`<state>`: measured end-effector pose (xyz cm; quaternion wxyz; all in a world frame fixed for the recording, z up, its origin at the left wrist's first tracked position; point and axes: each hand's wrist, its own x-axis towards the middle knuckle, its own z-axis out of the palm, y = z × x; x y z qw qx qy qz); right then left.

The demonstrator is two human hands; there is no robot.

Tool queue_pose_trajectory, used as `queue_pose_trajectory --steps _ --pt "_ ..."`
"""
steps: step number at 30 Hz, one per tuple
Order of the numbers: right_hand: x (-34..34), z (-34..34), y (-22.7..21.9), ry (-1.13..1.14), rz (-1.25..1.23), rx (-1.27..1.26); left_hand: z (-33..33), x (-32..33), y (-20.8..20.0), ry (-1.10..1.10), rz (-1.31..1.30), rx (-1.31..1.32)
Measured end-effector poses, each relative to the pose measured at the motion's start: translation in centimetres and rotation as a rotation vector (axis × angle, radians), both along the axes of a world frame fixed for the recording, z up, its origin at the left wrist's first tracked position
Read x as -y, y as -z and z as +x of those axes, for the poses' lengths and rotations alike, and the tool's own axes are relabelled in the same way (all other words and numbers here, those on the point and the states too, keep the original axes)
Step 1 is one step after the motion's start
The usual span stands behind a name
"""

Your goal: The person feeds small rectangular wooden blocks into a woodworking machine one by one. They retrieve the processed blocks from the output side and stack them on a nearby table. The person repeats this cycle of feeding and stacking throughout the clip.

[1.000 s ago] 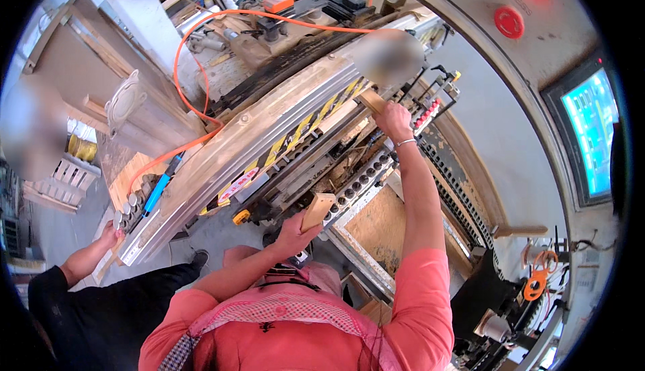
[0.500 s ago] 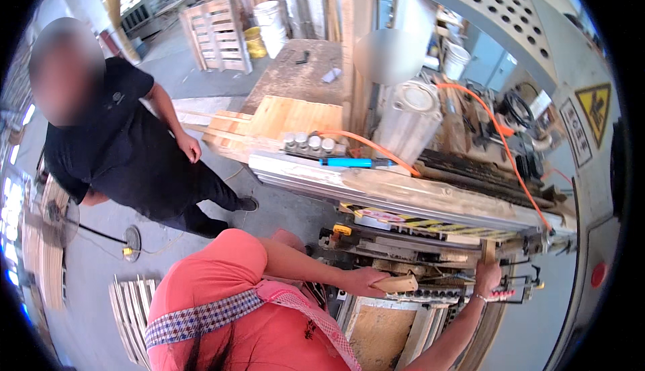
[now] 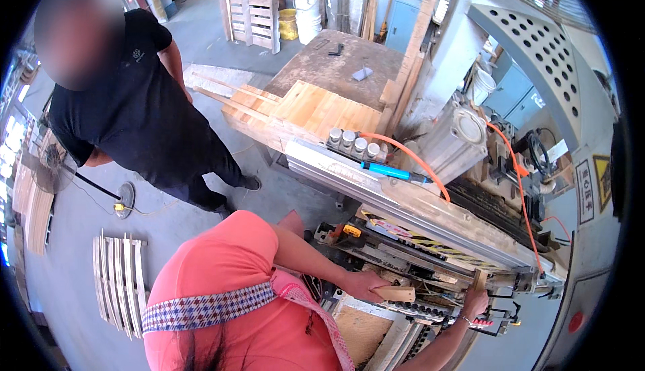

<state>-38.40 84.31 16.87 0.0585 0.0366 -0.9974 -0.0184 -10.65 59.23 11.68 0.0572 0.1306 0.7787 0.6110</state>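
My left hand (image 3: 367,285) is closed around the near end of a short, pale wooden block (image 3: 399,294), which points right above the machine bed. My right hand (image 3: 476,303), with a bracelet at its wrist, grips another short wooden piece (image 3: 479,279) that sticks up from the fist toward the machine's far side. Both hands are over a woodworking machine (image 3: 416,253) with metal rails and a row of small fittings. Yellow-black striped tape (image 3: 430,240) runs along its front beam. Where the right-hand piece meets the machine, I cannot tell whether they touch.
An orange hose (image 3: 416,157) and a blue air gun (image 3: 393,171) lie along the beam. Behind it stands a table (image 3: 316,55) with wooden panels (image 3: 329,110). Another person (image 3: 134,102) in black stands at the left. A slatted pallet (image 3: 119,283) lies on the floor.
The view has swung, so the scene sits shifted and tilted. Both hands keep their wooden pieces at nearly the same places over the machine. The other person's visible arm has drawn back.
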Motion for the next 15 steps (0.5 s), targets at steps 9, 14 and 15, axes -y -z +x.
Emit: queue_pose_trajectory --steps 9,14,15 --pt "-0.6 -0.7 1.2 -0.011 0.045 -0.007 6.4 7.4 -4.6 -0.129 0.100 0.069" --pt "-1.9 -1.0 2.4 -0.069 0.053 0.000 16.0 16.9 -3.0 -0.475 0.200 0.177" --pt "-1.4 -0.8 2.3 -0.026 0.082 0.051 17.9 19.2 -4.4 -0.583 0.078 0.263"
